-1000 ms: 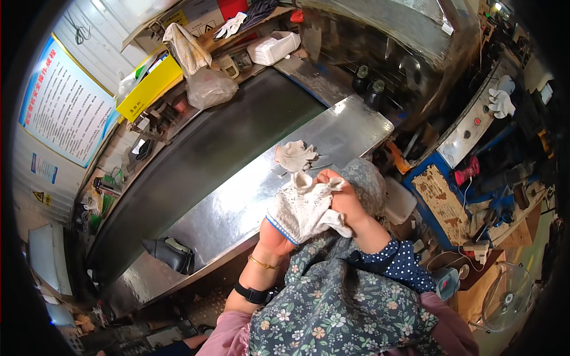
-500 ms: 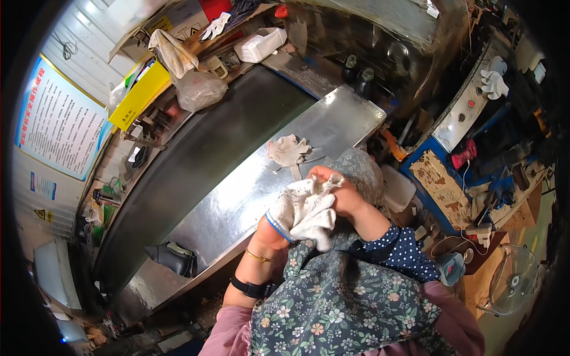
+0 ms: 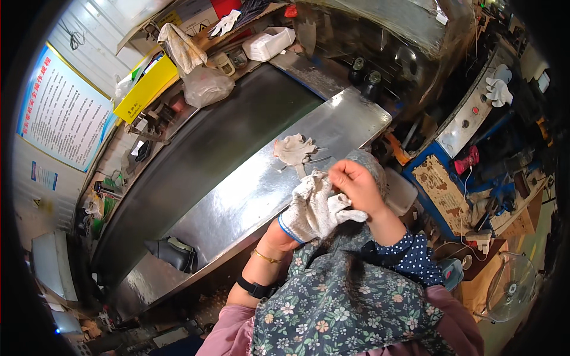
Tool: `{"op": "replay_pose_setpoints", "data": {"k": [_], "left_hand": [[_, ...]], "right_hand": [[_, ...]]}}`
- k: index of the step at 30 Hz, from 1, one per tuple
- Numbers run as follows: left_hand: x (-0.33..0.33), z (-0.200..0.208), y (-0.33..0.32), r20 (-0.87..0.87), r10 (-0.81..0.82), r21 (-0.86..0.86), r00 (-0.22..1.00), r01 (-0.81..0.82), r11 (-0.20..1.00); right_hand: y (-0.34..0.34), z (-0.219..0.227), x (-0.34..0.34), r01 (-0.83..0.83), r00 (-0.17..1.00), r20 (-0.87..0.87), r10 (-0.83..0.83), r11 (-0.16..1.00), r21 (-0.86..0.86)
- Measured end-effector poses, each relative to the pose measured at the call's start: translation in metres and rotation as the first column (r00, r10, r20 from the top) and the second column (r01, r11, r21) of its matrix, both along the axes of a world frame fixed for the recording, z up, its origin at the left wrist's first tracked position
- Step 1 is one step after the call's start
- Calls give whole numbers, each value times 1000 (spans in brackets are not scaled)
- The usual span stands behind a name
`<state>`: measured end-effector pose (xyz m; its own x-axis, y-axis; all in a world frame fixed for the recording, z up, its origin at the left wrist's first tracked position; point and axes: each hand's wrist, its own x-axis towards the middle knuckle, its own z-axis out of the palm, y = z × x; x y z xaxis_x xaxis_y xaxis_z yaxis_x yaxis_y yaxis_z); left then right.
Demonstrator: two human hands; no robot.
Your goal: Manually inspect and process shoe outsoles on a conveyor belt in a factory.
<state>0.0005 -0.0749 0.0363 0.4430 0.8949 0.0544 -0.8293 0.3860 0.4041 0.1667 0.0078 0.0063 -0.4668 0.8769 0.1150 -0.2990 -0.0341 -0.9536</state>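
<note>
The left hand (image 3: 312, 207) sits inside a white knitted cotton work glove (image 3: 303, 216), its cuff at the wrist toward seven o'clock; the gloved fingers curl loosely, and whether they press on anything cannot be told. The bare right hand (image 3: 355, 188), just at three o'clock of it and touching, pinches the glove's fabric near the fingertips, thumb and fingers closed on the cloth. Both hands hover above the near edge of a long shiny sheet-metal table (image 3: 249, 190). A second crumpled white cotton glove (image 3: 293, 149) lies flat on that metal at twelve o'clock of the hands, near but apart from them. A thin gold bangle (image 3: 265, 257) and a black wristband (image 3: 255, 289) ring the left forearm. A small black bag (image 3: 173, 253) rests on the table's lower end, at nine o'clock, well apart.
</note>
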Motion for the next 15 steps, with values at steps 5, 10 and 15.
{"op": "replay_pose_setpoints", "data": {"k": [5, 10, 15], "left_hand": [[-5, 5, 11, 249, 162, -52, 955, -154, 987], [-32, 1, 19, 308, 320, -168, 896, -280, 945], [-9, 5, 6, -234, 542, -362, 807, -590, 722]], "right_hand": [[18, 4, 6, 133, 907, -330, -261, 922, -363], [31, -2, -8, 574, 759, 202, -619, 783, 240], [-37, 50, -62, -190, 841, 489, -233, 718, 670]]}}
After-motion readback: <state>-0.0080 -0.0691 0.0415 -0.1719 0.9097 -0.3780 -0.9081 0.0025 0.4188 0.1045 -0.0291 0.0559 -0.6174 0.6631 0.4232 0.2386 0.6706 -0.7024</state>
